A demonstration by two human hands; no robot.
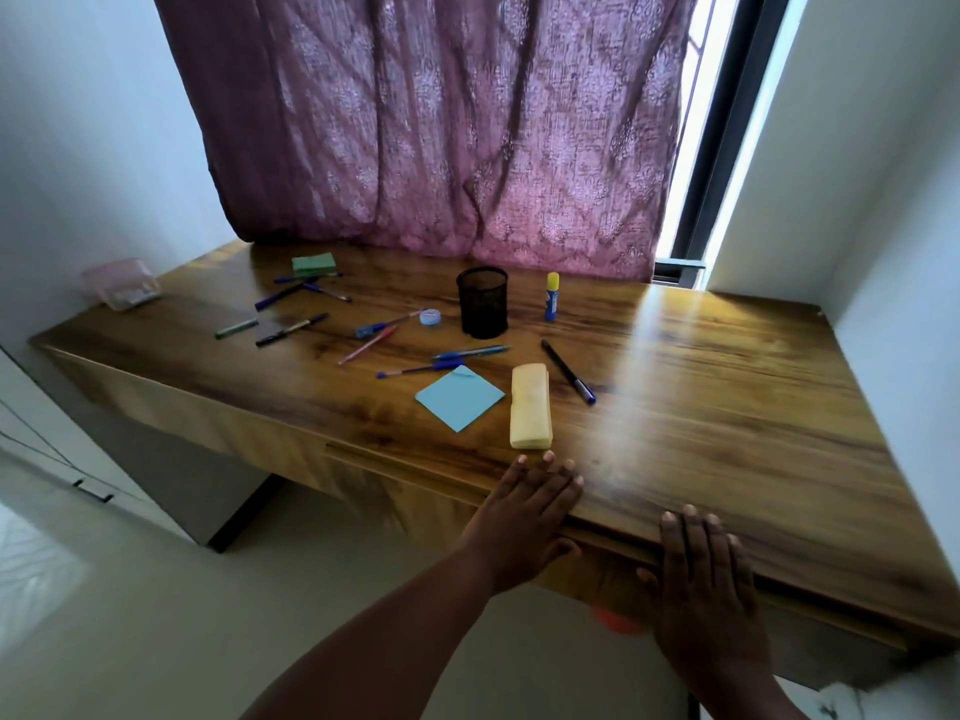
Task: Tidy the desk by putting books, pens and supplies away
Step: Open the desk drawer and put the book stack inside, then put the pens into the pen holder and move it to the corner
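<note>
Resting both palms on the front edge of the wooden desk [727,387], I have nothing in my grasp: my left hand [524,517] lies flat with straight fingers just short of the yellow sticky-note pad [530,406], and my right hand [704,579] lies flat farther along the edge, thumb hanging below it.

Everything to tidy is still out. The black mesh pen cup [482,301] stands mid-desk with the glue stick [551,296] upright beside it and a small roll of tape [430,317] on its other side. Loose pens are scattered to the left and front of the cup, one black pen [568,371] lying alone near the yellow pad. A blue sticky-note pad [460,397] sits beside the yellow one, and a green pad [313,263] lies far back by the curtain [426,122].

The risks, as I judge them: a reach past the cup could tip it or knock over the glue stick, and sweeping pens together might roll some off the left edge. The blue pad's curled top sheet could peel away when lifted.

I cannot tell what lies in the pink translucent box [120,284] at the far left corner. Something orange under the desk beneath my right hand is too blurred to identify. No books are visible.
</note>
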